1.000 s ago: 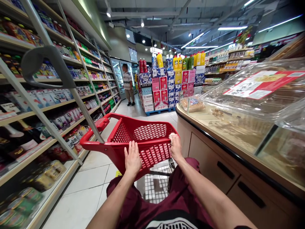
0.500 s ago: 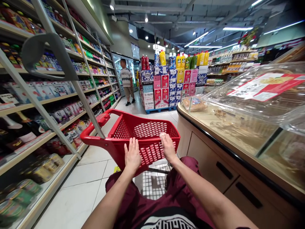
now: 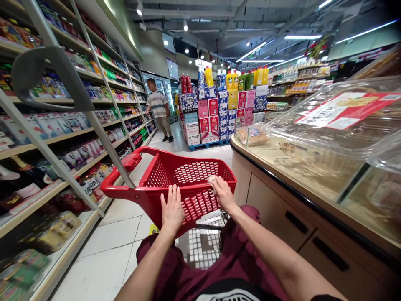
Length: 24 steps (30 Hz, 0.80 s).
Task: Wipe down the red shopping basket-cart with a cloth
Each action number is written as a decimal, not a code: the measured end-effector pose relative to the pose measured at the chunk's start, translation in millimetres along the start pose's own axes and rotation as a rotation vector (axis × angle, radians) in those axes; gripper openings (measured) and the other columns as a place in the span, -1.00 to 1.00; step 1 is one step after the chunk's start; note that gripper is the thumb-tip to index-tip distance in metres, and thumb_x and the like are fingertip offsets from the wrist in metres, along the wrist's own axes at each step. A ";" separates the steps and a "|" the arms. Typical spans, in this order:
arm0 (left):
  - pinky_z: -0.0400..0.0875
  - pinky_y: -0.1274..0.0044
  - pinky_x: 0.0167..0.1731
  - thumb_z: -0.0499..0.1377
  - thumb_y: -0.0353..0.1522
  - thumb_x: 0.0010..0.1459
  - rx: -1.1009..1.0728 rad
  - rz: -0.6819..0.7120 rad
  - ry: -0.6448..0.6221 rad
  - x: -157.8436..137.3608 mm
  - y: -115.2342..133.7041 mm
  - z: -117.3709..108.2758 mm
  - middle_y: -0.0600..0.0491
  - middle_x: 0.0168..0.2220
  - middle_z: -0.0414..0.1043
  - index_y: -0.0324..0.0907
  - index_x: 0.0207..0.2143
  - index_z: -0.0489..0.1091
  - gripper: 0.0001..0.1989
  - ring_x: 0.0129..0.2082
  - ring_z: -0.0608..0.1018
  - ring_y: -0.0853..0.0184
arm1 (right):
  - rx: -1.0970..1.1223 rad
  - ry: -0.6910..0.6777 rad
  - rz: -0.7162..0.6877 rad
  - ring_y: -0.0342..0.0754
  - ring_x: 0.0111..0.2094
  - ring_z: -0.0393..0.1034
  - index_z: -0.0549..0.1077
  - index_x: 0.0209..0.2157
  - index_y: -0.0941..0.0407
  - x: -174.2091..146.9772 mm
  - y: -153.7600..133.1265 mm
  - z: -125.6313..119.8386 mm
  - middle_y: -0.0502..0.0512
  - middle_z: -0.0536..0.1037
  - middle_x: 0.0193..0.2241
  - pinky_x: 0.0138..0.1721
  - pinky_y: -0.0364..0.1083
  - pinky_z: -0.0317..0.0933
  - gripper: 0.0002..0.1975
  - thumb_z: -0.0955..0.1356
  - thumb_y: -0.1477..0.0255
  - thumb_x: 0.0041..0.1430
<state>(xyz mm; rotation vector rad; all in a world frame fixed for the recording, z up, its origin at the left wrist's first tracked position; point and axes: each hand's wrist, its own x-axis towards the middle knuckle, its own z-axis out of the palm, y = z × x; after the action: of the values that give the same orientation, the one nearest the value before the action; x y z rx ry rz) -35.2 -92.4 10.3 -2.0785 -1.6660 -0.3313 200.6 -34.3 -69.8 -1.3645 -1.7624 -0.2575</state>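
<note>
A red plastic shopping cart [image 3: 188, 167] stands side-on in front of me, its mesh basket showing nothing inside. My left hand [image 3: 173, 209] lies flat against the near side of the basket, fingers stretched upward just under the rim. At the same side, nearer the right end, is my right hand [image 3: 223, 193]. Its fingers are closed on a small crumpled white tissue [image 3: 211, 180] at the rim; part of the tissue is hidden by the fingers. The red handle [image 3: 117, 175] is at the cart's left end.
Drink shelves [image 3: 72, 138] line the left, with a grey metal pole and handle [image 3: 46, 79] close by. To the right stands a counter [image 3: 272, 209] topped with clear plastic boxes [image 3: 338, 113]. Ahead are stacked drink cartons [image 3: 213, 113] and a person [image 3: 158, 106].
The right hand has shifted slightly and shows more of the tissue. My left hand stays flat on the cart's side. The person ahead has turned and stepped left; the view has swung a little.
</note>
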 end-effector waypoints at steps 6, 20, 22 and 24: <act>-0.10 0.15 0.15 -0.07 -0.44 -0.01 -0.016 -0.026 0.090 0.8 0.6 11.6 -0.15 0.23 -0.06 -0.38 0.17 -0.05 -0.37 0.24 -0.03 0.15 | -0.048 0.221 0.200 -0.01 0.23 -0.17 0.15 0.14 0.17 -10.1 15.8 -3.8 0.19 0.13 0.16 0.15 0.12 -0.06 -0.46 0.04 0.67 0.12; -0.09 0.17 0.15 -0.05 -0.44 -0.02 -0.061 -0.021 0.087 0.4 6.5 12.1 -0.13 0.23 -0.07 -0.38 0.17 -0.05 -0.35 0.24 -0.05 0.12 | -0.005 0.214 0.069 -0.03 0.24 -0.22 0.16 0.14 0.12 -2.7 -20.6 17.0 0.14 0.11 0.18 0.15 0.13 -0.03 -0.46 0.07 0.67 0.12; -0.10 0.18 0.15 -0.05 -0.45 -0.01 -0.057 -0.010 0.067 0.7 7.3 8.2 -0.12 0.23 -0.08 -0.37 0.17 -0.05 -0.36 0.24 -0.05 0.13 | 0.033 0.135 -0.090 -0.05 0.23 -0.19 0.18 0.12 0.09 -2.4 -31.4 20.6 0.11 0.12 0.17 0.16 0.10 -0.03 -0.49 0.09 0.65 0.14; -0.12 0.18 0.16 -0.06 -0.46 -0.01 -0.057 0.014 0.045 1.3 8.0 5.2 -0.10 0.23 -0.08 -0.34 0.17 -0.05 -0.36 0.24 -0.05 0.16 | 0.034 0.113 -0.115 -0.04 0.22 -0.14 0.22 0.10 0.07 -2.9 -21.6 15.7 0.10 0.15 0.16 0.15 0.10 -0.01 -0.52 0.11 0.62 0.15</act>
<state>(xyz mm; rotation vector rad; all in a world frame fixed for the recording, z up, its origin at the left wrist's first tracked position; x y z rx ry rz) -27.7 -90.1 4.8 -2.1065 -1.6330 -0.4228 174.1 -34.7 -74.2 -1.2025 -1.7452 -0.3592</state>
